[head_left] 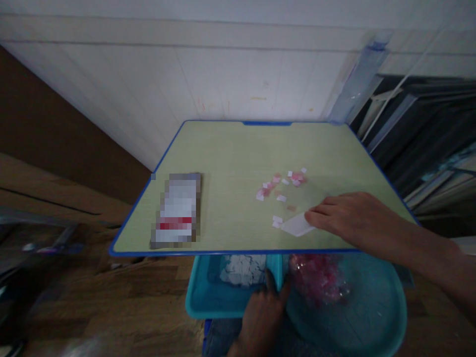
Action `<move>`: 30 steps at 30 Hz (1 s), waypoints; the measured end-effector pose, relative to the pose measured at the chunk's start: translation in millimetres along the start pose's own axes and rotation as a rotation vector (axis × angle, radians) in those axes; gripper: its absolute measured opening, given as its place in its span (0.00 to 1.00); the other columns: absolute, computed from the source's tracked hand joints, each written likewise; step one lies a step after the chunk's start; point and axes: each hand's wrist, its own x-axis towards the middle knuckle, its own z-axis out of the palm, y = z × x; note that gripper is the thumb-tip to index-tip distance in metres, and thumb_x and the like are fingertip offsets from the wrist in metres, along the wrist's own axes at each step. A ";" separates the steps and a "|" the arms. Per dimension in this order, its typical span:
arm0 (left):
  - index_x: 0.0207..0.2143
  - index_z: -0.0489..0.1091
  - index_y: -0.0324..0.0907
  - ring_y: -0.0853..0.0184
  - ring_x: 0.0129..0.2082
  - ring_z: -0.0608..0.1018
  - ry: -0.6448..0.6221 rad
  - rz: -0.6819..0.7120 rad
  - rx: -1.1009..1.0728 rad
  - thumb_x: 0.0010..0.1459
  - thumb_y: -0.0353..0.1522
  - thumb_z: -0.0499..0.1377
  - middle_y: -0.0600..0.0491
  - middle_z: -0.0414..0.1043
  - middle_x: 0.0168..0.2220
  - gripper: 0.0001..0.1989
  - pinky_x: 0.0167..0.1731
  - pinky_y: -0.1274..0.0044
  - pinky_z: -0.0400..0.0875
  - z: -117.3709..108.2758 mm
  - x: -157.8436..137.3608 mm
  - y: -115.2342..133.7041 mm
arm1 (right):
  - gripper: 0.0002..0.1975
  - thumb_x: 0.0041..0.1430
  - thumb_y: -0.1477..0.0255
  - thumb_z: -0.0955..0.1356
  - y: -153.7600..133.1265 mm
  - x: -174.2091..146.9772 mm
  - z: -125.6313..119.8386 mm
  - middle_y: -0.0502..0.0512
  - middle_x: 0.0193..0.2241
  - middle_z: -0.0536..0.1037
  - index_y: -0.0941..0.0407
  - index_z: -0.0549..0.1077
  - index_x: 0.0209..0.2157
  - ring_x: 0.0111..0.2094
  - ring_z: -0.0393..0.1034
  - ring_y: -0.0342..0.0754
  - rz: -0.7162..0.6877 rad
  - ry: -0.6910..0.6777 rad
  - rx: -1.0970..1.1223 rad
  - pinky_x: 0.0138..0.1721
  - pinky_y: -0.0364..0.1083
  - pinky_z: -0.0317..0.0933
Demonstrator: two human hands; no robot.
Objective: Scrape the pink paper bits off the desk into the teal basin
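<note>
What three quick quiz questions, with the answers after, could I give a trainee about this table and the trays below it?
1. True or false: the right hand holds a flat white piece at the tabletop.

2. What colour is the table's edge? A: red. B: blue. C: yellow.

3. Fill the blank: near the left hand, one turquoise tray holds small white pieces; the other tray holds ____ material.

Key: 1, true; 2, B; 3, pink.

Small white paper squares (281,198) on green rectangular table (230,153); teal rectangular plastic tray (217,314) below, left of teal round plastic tray (375,307).
</note>
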 end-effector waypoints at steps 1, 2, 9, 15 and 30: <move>0.63 0.51 0.52 0.57 0.34 0.80 -0.002 0.003 -0.001 0.60 0.25 0.47 0.30 0.65 0.54 0.30 0.30 0.69 0.76 -0.2 0.0 0.0 | 0.14 0.56 0.82 0.61 -0.8 -1.3 0.1 0.51 0.34 0.77 0.52 0.69 0.40 0.30 0.68 0.47 -0.004 -0.008 0.018 0.28 0.46 0.51; 0.64 0.51 0.52 0.57 0.35 0.80 -0.004 0.006 -0.002 0.60 0.25 0.47 0.31 0.66 0.53 0.30 0.30 0.69 0.76 -0.4 -0.1 0.0 | 0.13 0.56 0.81 0.61 -0.9 -3.8 -0.1 0.50 0.33 0.76 0.52 0.69 0.39 0.29 0.68 0.47 0.003 -0.008 0.036 0.28 0.46 0.52; 0.63 0.51 0.53 0.58 0.36 0.79 0.012 -0.005 -0.002 0.60 0.26 0.48 0.32 0.65 0.54 0.30 0.31 0.70 0.75 0.0 -1.7 0.6 | 0.19 0.59 0.80 0.56 16.1 -30.3 -7.8 0.51 0.37 0.77 0.50 0.69 0.45 0.36 0.70 0.49 0.066 0.094 0.163 0.37 0.48 0.58; 0.64 0.50 0.52 0.57 0.36 0.79 -0.002 0.006 0.008 0.60 0.25 0.48 0.30 0.63 0.55 0.31 0.32 0.70 0.75 -1.7 -0.3 0.5 | 0.13 0.58 0.80 0.61 8.1 -9.8 -3.9 0.50 0.32 0.76 0.51 0.70 0.40 0.30 0.69 0.48 0.034 0.003 0.055 0.30 0.47 0.55; 0.64 0.49 0.53 0.58 0.35 0.79 -0.017 0.017 0.022 0.61 0.27 0.46 0.31 0.63 0.55 0.30 0.31 0.70 0.75 -4.5 0.2 0.4 | 0.22 0.56 0.78 0.61 -8.0 25.1 -8.4 0.56 0.30 0.78 0.57 0.63 0.54 0.28 0.71 0.50 0.284 0.104 0.113 0.24 0.46 0.52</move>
